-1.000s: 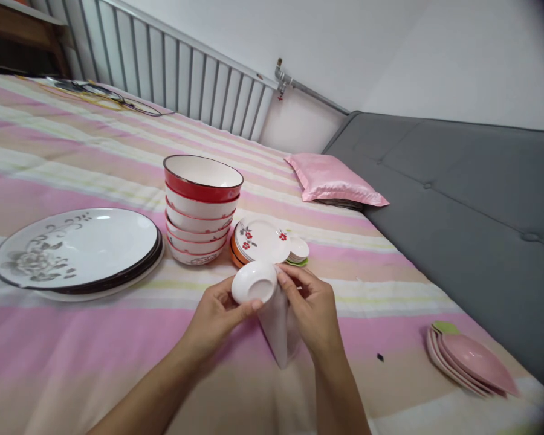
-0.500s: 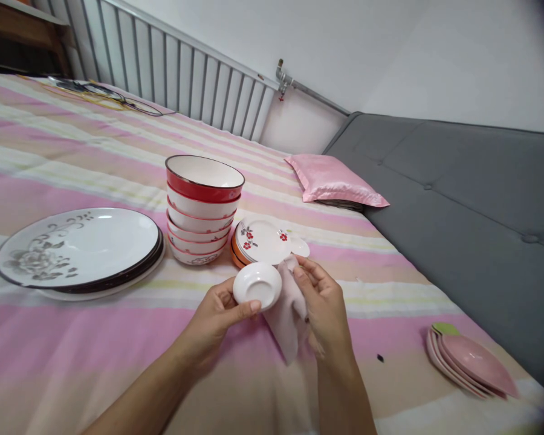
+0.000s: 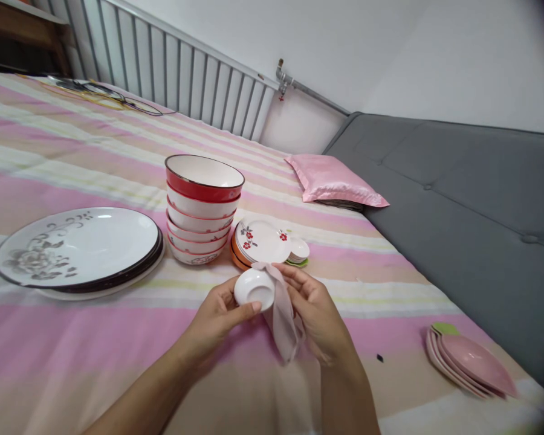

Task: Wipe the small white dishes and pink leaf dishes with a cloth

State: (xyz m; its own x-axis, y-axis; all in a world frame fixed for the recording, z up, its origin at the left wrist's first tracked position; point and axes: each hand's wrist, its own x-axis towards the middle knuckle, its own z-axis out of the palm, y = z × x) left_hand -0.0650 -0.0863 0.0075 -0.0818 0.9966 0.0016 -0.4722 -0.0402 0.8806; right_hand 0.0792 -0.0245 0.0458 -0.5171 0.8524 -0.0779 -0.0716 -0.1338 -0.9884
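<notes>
A small white dish (image 3: pixel 254 289) is pinched by its rim in my left hand (image 3: pixel 221 311), its underside with the foot ring turned towards me. My right hand (image 3: pixel 315 305) grips a pale pinkish-grey cloth (image 3: pixel 281 320), which is pressed against the dish's right edge and hangs down below it. Just beyond my hands sits a stack of floral plates (image 3: pixel 265 240) with orange edges lower down. Beside it stands a small pile of white dishes (image 3: pixel 300 248) on something green. The tips of my right fingers are partly hidden by the cloth.
A tall stack of red-and-white bowls (image 3: pixel 204 211) rises behind my left hand. Large plates (image 3: pixel 84 244) lie stacked at left, pink leaf-shaped dishes (image 3: pixel 476 365) at right. A pink pillow (image 3: pixel 338 180) rests by the grey headboard (image 3: pixel 457 181). Cables (image 3: pixel 104 96) lie at the far left.
My right hand has moved left and slightly down, bringing the cloth over the dish's right edge. The small pile of white dishes behind it now shows more fully.
</notes>
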